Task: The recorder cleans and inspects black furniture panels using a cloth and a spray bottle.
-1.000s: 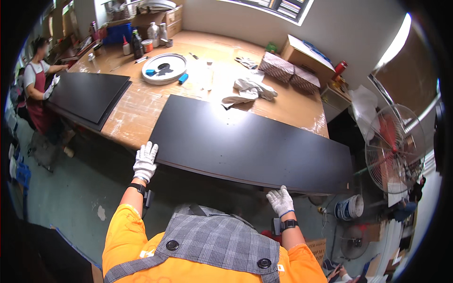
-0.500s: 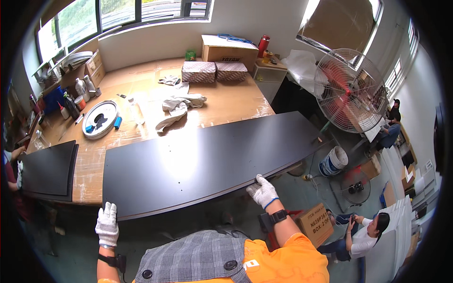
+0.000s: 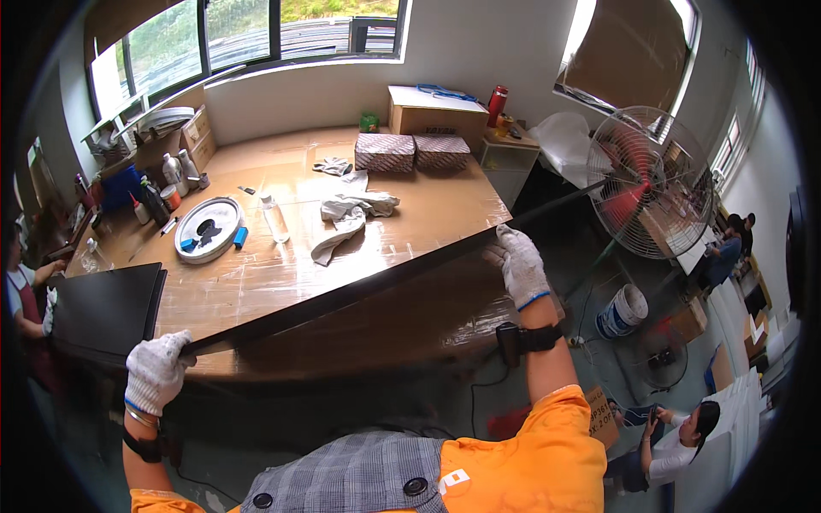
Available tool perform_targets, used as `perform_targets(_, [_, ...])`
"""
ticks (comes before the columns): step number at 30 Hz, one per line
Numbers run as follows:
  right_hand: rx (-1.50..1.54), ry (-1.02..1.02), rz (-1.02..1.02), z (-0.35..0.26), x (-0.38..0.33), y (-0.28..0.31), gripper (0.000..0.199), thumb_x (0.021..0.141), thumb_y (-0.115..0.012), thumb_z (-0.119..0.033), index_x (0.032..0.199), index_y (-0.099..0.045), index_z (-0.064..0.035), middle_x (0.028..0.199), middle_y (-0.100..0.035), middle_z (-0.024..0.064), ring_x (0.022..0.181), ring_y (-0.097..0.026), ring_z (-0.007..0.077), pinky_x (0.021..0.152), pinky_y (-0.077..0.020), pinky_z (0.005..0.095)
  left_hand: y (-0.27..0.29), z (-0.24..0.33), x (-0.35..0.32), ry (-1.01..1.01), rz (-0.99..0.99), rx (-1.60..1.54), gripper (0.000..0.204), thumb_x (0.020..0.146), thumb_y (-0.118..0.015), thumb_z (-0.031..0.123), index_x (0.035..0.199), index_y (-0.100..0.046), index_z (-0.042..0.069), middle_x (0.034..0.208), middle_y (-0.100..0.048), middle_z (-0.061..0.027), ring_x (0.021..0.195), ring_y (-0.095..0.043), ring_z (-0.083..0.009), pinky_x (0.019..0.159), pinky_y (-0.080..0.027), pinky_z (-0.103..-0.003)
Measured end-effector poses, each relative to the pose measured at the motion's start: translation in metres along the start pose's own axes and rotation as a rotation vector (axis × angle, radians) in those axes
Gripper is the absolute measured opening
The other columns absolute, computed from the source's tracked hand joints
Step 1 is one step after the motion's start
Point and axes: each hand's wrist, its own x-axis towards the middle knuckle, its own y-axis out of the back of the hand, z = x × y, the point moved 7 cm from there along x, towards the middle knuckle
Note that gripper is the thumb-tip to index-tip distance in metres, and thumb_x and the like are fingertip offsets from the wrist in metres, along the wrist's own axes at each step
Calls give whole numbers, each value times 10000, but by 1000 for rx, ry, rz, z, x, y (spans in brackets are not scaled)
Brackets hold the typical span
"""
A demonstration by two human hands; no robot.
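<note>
A long, flat dark panel [image 3: 342, 296] stands tilted up on edge, so I see it almost as a thin black strip slanting across the table's front part. My left hand [image 3: 156, 374], in a white knit glove, is closed on its near left end. Farther right, my gloved right hand [image 3: 522, 267] grips the panel's edge, thumb side toward the strip. Past that hand the panel's far end reaches out toward the fan. Brown sheeting covers the table [image 3: 274, 171]. The panel's broad faces are mostly hidden from me.
A caged floor fan [image 3: 646, 181] and a white bucket [image 3: 622, 311] stand at right. Crumpled grey cloth [image 3: 351, 209], a clear bottle [image 3: 274, 219] and a round white lid [image 3: 208, 229] lie beyond the panel. Other dark panels [image 3: 107, 309] are at left, near another person's gloved hand.
The panel has gone from lying with its broad face up to standing on edge. Both my hands have risen; the right moved up and right, the left moved left and closed on the panel.
</note>
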Motion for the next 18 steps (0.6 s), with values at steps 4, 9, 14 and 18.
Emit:
perform_targets(4, [-688, 193, 85, -10, 47, -3, 526, 866, -652, -310, 1242, -493, 22, 1165, -569, 167, 1122, -535, 304, 951, -436, 408, 3, -24, 36, -35, 63, 14, 303, 697, -726, 136, 982, -633, 96, 817, -657, -125, 771, -641, -309, 672, -515, -389])
perform_targets(9, [-1641, 899, 20, -27, 16, -138, 656, 840, -593, -469, 1288, -493, 0, 1355, -462, 203, 1309, -360, 363, 1137, -174, 457, -14, -55, 68, 98, 100, 167, 326, 748, -692, 259, 1014, -637, 79, 787, -650, -119, 745, -620, -304, 667, -493, -397])
perform_targets(14, [-1607, 1192, -173, 18, -3, -247, 668, 794, -614, -483, 1232, -525, 13, 1247, -533, 180, 1255, -413, 346, 1144, -159, 490, -42, -57, 84, 201, 167, 205, 646, 811, -631, 391, 1305, -464, 11, 1144, -588, -191, 1112, -530, -349, 1052, -247, -579])
perform_targets(18, [-1347, 1298, -413, 54, -55, -327, 670, 790, -630, -434, 1253, -466, 22, 1274, -488, 190, 1273, -379, 358, 1138, -154, 511, -83, -9, 120, 115, 225, 82, 701, 830, -577, 377, 1377, -368, -8, 1426, -348, -247, 1350, -294, -391, 1104, -161, -556])
